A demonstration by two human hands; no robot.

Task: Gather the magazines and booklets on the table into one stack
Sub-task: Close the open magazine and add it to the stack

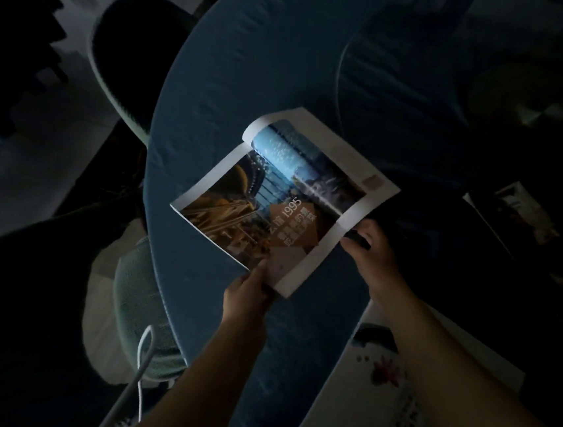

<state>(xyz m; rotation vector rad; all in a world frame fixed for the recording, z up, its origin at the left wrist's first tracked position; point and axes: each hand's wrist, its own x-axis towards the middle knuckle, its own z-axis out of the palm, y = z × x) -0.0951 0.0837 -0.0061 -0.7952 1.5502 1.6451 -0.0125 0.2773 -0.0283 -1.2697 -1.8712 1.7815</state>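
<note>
A white-bordered magazine (275, 195) with a blue and gold cover photo and "1995" printed on it lies tilted over the blue table (237, 81), its far corner curling up. My left hand (248, 296) pinches its near corner. My right hand (373, 246) is curled at its right edge, fingers tucked under the edge over a dark item; what it grips is unclear. A white booklet (371, 370) with a red flower print lies at the near right, partly under my right forearm. More printed matter (520, 215) sits in the dark at the far right.
The room is very dim. A dark chair (131, 44) stands at the table's far left edge, and a green woven chair (140, 306) at its near left. A white cable (141, 365) hangs near the green chair.
</note>
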